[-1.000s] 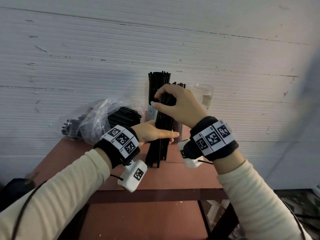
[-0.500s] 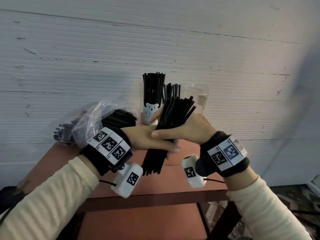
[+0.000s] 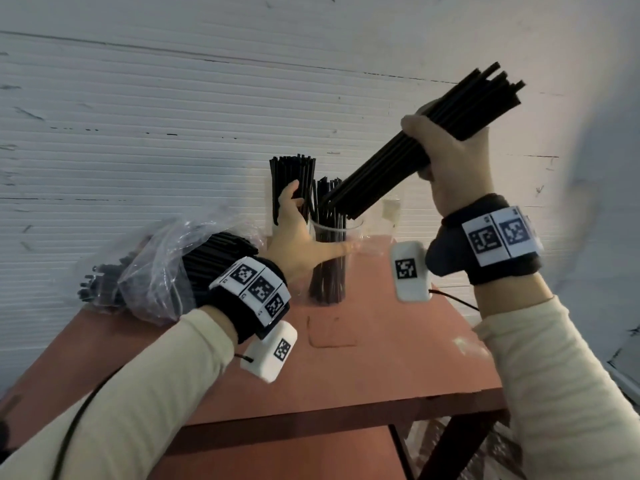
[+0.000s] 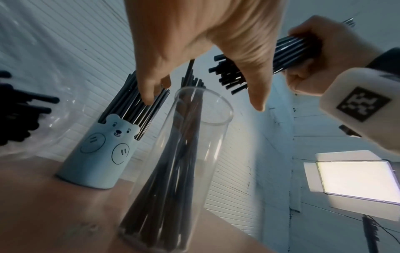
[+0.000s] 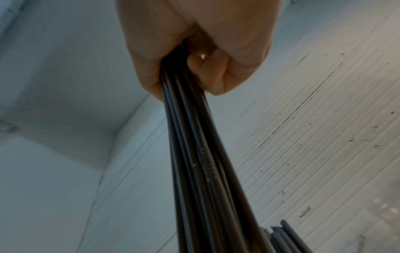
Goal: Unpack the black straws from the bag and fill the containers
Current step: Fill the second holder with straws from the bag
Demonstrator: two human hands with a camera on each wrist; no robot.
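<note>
My right hand (image 3: 450, 157) grips a thick bundle of black straws (image 3: 391, 161) high at the right. The bundle tilts, its lower end hanging just above the clear glass container (image 3: 356, 225), which holds some straws. My left hand (image 3: 298, 237) is spread over that glass (image 4: 194, 119), with the thumb across its front. Its fingers (image 4: 149, 99) touch the straws standing in the pale blue bear cup (image 4: 101, 154). In the right wrist view the fist (image 5: 194, 51) is wrapped round the bundle (image 5: 205, 162).
A clear plastic bag (image 3: 156, 271) with many more black straws lies at the back left of the red-brown table (image 3: 381, 358). Another clear jar (image 3: 391, 209) stands behind the glass by the white ribbed wall. The table's front and right edges are close.
My right hand has lifted the bundle up and to the right and tilted it over the glass. My left hand has let go of the bundle and moved to the glass.
</note>
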